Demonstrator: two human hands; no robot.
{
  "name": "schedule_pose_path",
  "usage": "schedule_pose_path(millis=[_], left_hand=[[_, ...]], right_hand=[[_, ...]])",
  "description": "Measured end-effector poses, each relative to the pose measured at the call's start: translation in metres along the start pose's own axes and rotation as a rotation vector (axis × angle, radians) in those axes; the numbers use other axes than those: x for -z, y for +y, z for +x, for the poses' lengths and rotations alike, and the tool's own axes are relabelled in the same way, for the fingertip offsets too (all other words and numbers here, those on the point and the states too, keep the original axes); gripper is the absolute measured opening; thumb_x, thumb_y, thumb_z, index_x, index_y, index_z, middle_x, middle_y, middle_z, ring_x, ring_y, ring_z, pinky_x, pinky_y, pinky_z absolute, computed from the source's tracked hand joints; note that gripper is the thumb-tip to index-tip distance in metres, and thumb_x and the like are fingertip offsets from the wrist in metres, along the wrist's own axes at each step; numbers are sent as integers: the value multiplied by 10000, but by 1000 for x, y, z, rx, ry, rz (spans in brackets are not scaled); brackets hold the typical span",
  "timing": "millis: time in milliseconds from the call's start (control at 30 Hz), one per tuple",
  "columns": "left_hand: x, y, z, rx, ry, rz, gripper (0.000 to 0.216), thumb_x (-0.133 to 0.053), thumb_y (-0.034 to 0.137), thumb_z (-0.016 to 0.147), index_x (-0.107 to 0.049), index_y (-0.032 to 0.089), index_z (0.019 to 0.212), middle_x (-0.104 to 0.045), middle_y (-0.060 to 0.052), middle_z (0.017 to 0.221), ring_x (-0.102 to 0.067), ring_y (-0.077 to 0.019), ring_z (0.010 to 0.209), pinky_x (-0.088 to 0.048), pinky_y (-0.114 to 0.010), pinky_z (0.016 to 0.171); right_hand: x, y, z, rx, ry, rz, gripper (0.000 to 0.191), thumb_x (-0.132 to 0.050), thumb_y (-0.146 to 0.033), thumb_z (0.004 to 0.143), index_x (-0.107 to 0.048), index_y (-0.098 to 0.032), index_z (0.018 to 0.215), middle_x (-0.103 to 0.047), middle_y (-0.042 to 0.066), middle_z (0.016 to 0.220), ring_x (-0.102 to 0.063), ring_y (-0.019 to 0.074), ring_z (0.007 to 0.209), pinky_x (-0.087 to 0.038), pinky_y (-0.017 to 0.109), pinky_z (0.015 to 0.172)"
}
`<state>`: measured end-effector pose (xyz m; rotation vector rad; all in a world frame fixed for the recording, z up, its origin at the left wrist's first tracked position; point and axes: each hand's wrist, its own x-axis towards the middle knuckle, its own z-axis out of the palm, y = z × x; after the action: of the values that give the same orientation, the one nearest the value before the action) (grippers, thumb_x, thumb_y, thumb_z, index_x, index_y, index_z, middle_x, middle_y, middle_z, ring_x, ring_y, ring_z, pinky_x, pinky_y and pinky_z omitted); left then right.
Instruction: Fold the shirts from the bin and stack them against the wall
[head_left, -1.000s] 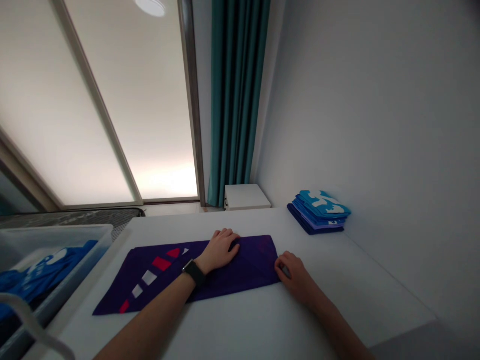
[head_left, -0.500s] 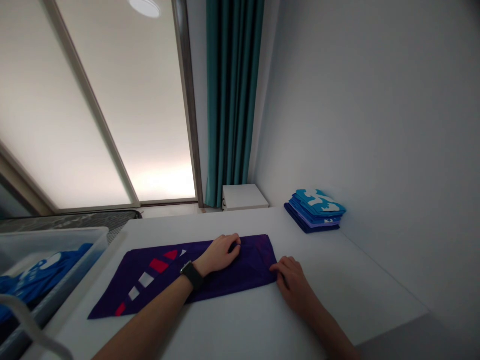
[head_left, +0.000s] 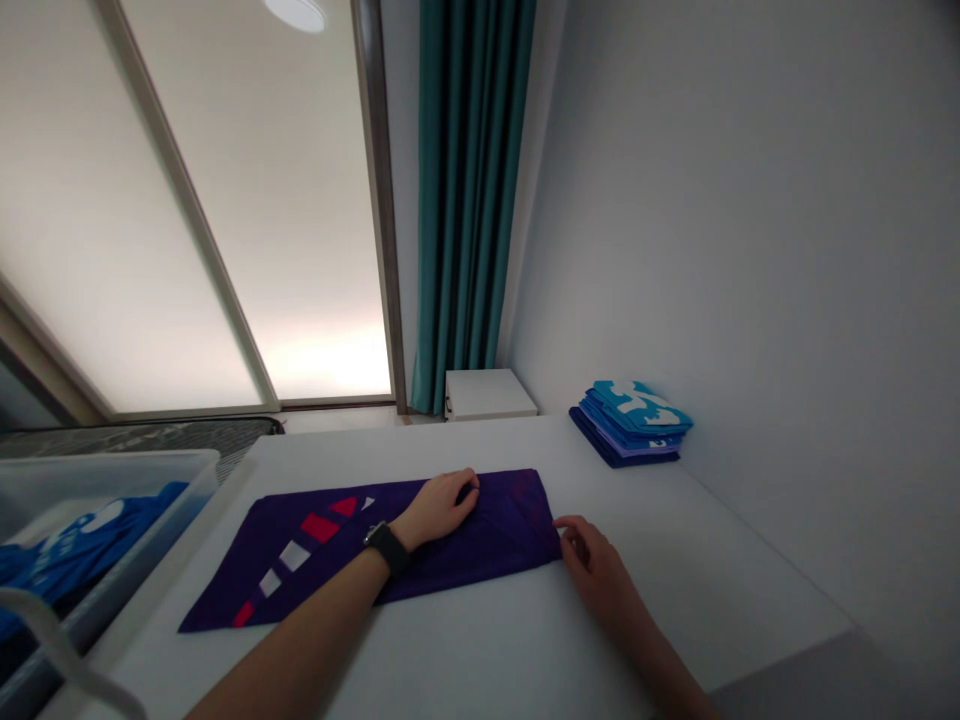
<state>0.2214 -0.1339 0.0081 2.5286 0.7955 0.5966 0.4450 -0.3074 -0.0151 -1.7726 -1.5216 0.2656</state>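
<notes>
A purple garment (head_left: 465, 570) with red and white blocks printed near its left end lies on the white table, folded into a long strip. My left hand (head_left: 441, 508), with a dark watch on its wrist, rests on top of the strip, fingers loosely bent and pressing the cloth. At the strip's right end, my right hand (head_left: 592, 560) has its thumb and index finger at the edge, pinching the cloth there. The tips of that pinch are small and partly hidden.
A stack of folded blue and purple garments (head_left: 634, 425) stands at the back right by the wall. On the left is a translucent bin (head_left: 150, 545) holding blue clothing (head_left: 82, 540). Beyond the table (head_left: 480, 650) are a white cabinet (head_left: 487, 393) and a green curtain (head_left: 472, 200).
My right hand has shifted slightly to the right, and the garment's lower right corner has moved a little with it. My left hand stays on the cloth almost unmoved.
</notes>
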Motion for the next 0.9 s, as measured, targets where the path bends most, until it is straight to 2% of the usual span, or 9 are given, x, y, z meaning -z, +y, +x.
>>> schedule_pose_path(millis=[133, 233, 367, 467, 567, 733, 900], left_hand=[[-1, 0, 0, -11, -4, 0, 147, -439, 253, 903, -580, 218, 923, -679, -35, 894, -628, -194, 827, -463, -300, 783], [-2, -1, 0, -17, 4, 3, 145, -441, 246, 901, -584, 220, 914, -681, -31, 894, -631, -193, 826, -465, -298, 785], [-4, -3, 0, -17, 7, 12, 146, -440, 252, 907, -582, 222, 918, -682, -30, 900, -634, -194, 841, -464, -294, 792], [-4, -4, -1, -19, 5, 9, 149, -435, 252, 911, -580, 223, 927, -681, -31, 910, -634, -194, 852, -463, -291, 796], [-4, -4, -1, -27, 3, 10, 150, -434, 247, 912, -581, 224, 927, -680, -30, 915, -633, -194, 855, -462, -293, 799], [-3, -2, 0, -28, 7, 13, 145, -442, 241, 909, -584, 219, 919, -681, -32, 913, -633, -196, 842, -463, -299, 794], [-3, -3, 0, -38, 15, 14, 138, -447, 233, 903, -582, 215, 927, -680, -33, 911, -635, -197, 846, -464, -294, 794]], right_hand=[[0, -3, 2, -44, -59, 74, 259, -459, -338, 861, -602, -215, 1038, -656, 37, 801, -579, 172, 619, -464, 294, 594], [-2, -2, 4, -28, -53, 5, 266, -496, -337, 846, -619, -236, 1060, -646, 8, 742, -584, 170, 602, -464, 294, 605], [-7, 1, 6, 10, -69, -92, 280, -439, -297, 886, -621, -233, 1090, -640, -3, 684, -612, 178, 609, -470, 305, 638], [-8, 2, 7, 65, -52, -180, 312, -383, -247, 904, -608, -235, 1119, -705, 51, 903, -668, 215, 826, -479, 345, 751], [-9, 1, 9, 104, -59, -264, 346, -360, -206, 899, -587, -253, 1157, -679, 66, 1124, -651, 235, 985, -466, 372, 814], [-9, 2, 11, 85, -78, -353, 394, -405, -145, 834, -570, -237, 1180, -677, 64, 1019, -653, 213, 818, -475, 340, 729], [-8, 2, 11, 94, -83, -363, 415, -419, -109, 797, -579, -221, 1164, -656, 62, 962, -629, 202, 780, -467, 324, 711]])
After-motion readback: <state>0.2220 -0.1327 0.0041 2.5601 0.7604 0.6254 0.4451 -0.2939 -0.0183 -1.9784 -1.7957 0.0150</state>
